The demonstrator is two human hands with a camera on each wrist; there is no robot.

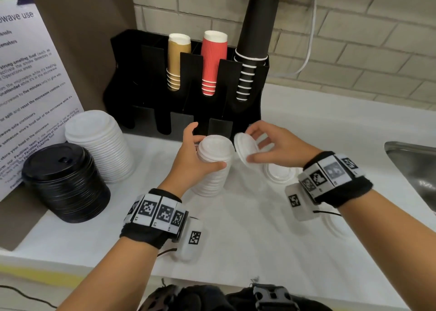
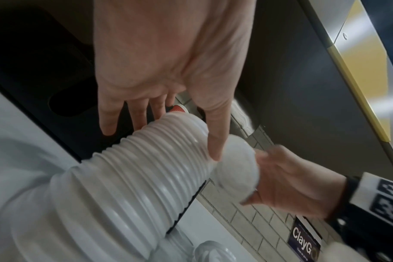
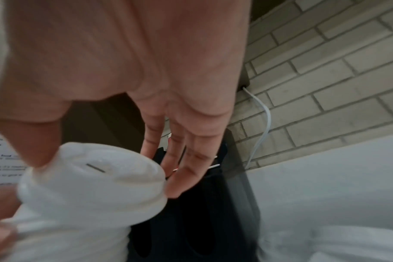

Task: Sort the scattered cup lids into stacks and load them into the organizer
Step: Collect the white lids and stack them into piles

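Note:
A tall stack of small white lids (image 1: 212,181) stands on the white counter (image 1: 247,235). My left hand (image 1: 203,149) grips it near the top, thumb in front and fingers behind. My right hand (image 1: 252,145) pinches a single white lid (image 1: 241,143), tilted on edge just right of the stack's top. In the left wrist view the stack (image 2: 146,168) runs under my left hand (image 2: 162,141), with the single lid (image 2: 236,166) at its end. The right wrist view shows my right hand (image 3: 105,175) holding the lid (image 3: 96,177). The black organizer (image 1: 132,74) stands behind.
A loose white lid (image 1: 279,172) lies on the counter under my right hand. A wider white lid stack (image 1: 101,143) and a black lid stack (image 1: 66,183) stand at left. The organizer holds brown (image 1: 178,60), red (image 1: 212,62) and black cups (image 1: 254,41). A steel sink (image 1: 412,169) is at right.

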